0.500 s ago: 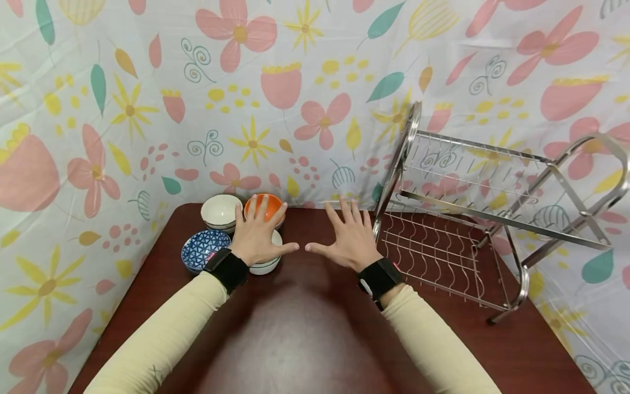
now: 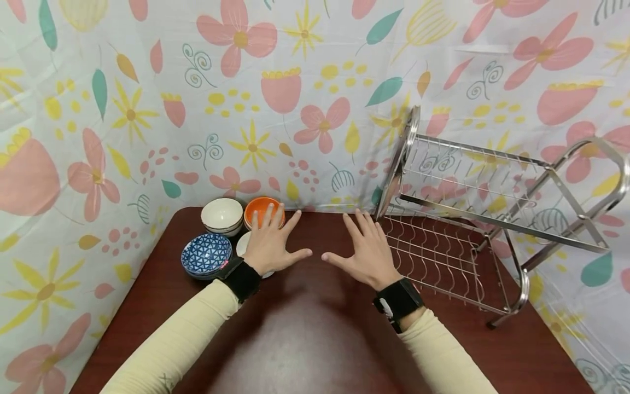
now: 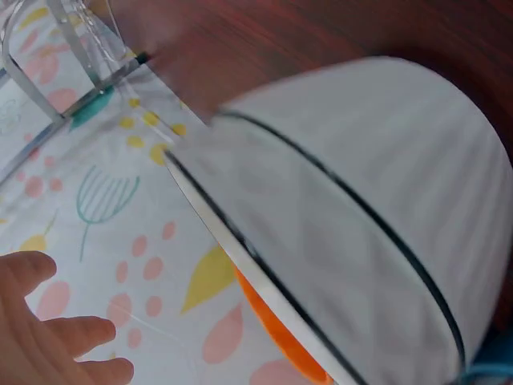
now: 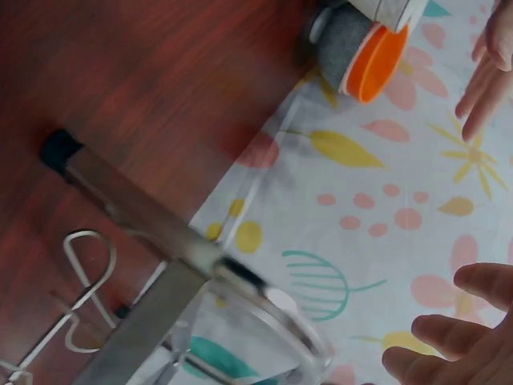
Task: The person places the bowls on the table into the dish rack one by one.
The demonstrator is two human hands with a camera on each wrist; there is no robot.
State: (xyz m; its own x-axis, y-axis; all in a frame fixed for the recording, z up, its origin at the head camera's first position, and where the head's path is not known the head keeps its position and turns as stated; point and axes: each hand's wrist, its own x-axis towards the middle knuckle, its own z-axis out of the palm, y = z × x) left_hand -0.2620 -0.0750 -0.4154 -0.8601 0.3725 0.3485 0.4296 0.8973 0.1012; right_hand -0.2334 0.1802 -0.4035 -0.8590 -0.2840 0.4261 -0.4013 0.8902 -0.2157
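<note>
In the head view my left hand is held over the table with fingers spread and holds nothing. It partly covers an orange-lined bowl and a white bowl. Beside these are a cream-white bowl at the back and a blue-and-white patterned bowl in front of it. White bowls with dark rim lines loom large in the left wrist view. My right hand, its fingers also spread and nothing in it, hovers just left of the metal dish rack.
The two-tier wire rack stands at the right of the dark red-brown table, one black foot near the right edge. A floral cloth hangs behind the table and along its sides. Both wrists wear black bands.
Both hands have shifted right and a little back toward the body, the gap between the thumbs slightly wider. The bowls and rack stay in place.
</note>
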